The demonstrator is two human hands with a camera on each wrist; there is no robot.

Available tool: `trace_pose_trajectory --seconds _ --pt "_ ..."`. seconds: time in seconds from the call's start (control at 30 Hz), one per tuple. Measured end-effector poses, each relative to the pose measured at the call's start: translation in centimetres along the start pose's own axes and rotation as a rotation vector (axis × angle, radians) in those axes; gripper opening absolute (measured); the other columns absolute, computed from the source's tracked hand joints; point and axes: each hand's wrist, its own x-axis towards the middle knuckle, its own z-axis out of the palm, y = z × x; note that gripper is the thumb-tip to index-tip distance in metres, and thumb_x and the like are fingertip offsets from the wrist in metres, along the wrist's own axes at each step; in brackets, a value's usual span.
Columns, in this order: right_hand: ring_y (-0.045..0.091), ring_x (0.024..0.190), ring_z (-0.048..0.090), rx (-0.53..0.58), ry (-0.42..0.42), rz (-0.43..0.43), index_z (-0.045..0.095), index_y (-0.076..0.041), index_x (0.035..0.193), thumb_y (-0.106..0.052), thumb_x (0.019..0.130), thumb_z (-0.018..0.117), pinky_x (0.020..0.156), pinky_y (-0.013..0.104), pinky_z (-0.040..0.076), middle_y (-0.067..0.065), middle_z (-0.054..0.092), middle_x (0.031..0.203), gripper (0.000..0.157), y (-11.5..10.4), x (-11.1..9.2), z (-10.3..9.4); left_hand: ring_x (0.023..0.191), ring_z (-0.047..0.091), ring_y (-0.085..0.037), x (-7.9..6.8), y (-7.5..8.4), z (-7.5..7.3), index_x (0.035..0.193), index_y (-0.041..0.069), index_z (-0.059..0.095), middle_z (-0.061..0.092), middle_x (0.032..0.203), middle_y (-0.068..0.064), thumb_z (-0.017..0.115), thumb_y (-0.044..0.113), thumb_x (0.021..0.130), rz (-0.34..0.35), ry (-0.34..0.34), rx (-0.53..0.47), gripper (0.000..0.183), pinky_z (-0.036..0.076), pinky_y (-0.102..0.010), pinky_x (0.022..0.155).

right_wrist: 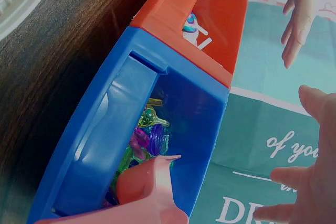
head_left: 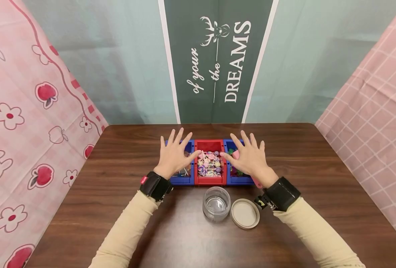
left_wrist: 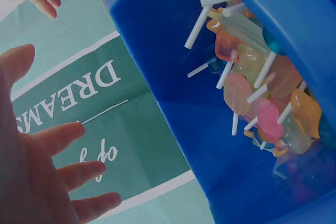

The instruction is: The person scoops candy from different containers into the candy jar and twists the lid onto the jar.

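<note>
Fingers spread, my left hand [head_left: 175, 155] hovers over the left blue bin [head_left: 182, 181], holding nothing. That bin has translucent lollipop-shaped pieces [left_wrist: 239, 93] with white sticks in it. My right hand [head_left: 251, 158], also spread and holding nothing, is above the right blue bin [head_left: 239, 181]. Inside this one lie shiny jewel-coloured pieces [right_wrist: 156, 139] and a pink scoop [right_wrist: 157, 182], its handle sticking out over the front edge. Between the hands stands a red bin [head_left: 211, 181] of small swirled lollipops [head_left: 209, 163].
In front of the red bin stands a clear glass jar [head_left: 214, 214] without its lid. A round, pale-rimmed lid [head_left: 245, 213] lies to its right on the dark wooden table [head_left: 134, 149]. Behind the table hangs a green printed cloth [head_left: 198, 108].
</note>
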Motion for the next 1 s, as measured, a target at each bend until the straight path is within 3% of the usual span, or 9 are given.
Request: trace_pose_trajectory --seconds 0.2,0.4,0.6,0.87,1.0 --pt "0.047 0.141 0.031 0.033 0.039 -0.028 0.027 -0.015 0.153 -0.061 0.089 0.052 0.113 0.070 0.023 0.022 0.029 0.157 0.083 0.2 -0.3 0.1 0.151 0.022 -0.032 -0.5 -0.5 -0.1 0.151 0.023 0.034 0.027 0.161 -0.008 0.050 0.059 0.092 0.011 0.006 -0.060 0.070 0.017 -0.061 0.121" --pt "0.045 0.134 0.040 0.089 0.090 -0.038 0.034 -0.009 0.149 -0.057 0.090 0.055 0.109 0.066 0.032 0.023 0.043 0.147 0.079 0.5 -0.8 -0.3 0.140 0.043 -0.029 -1.3 -1.4 -0.5 0.143 0.012 0.047 0.048 0.149 -0.012 0.060 0.034 0.094 0.028 0.100 -0.123 0.055 0.032 -0.053 0.118" --pt "0.044 0.127 0.045 0.133 0.108 -0.022 0.041 -0.004 0.144 -0.052 0.092 0.054 0.104 0.062 0.041 0.026 0.049 0.140 0.072 1.1 -1.3 -0.6 0.131 0.053 -0.032 -1.9 -2.3 -0.2 0.134 0.006 0.056 0.056 0.140 -0.015 0.063 0.023 0.093 0.002 0.171 -0.233 0.045 0.046 -0.048 0.107" --pt "0.043 0.116 0.053 0.187 0.091 0.012 0.052 0.005 0.132 -0.036 0.098 0.052 0.095 0.058 0.050 0.029 0.055 0.126 0.054 2.5 -2.4 -0.4 0.128 0.055 -0.034 -1.9 -3.7 0.8 0.127 0.000 0.060 0.058 0.136 -0.020 0.061 0.018 0.093 -0.056 0.195 -0.311 0.038 0.045 -0.047 0.108" --pt "0.039 0.099 0.058 0.179 0.092 0.019 0.057 0.007 0.123 -0.034 0.095 0.059 0.084 0.052 0.055 0.028 0.059 0.114 0.050 3.3 -2.9 -0.3 0.127 0.055 -0.036 -1.8 -4.3 1.1 0.127 -0.002 0.059 0.057 0.136 -0.022 0.059 0.016 0.094 -0.092 0.210 -0.353 0.038 0.045 -0.048 0.107"
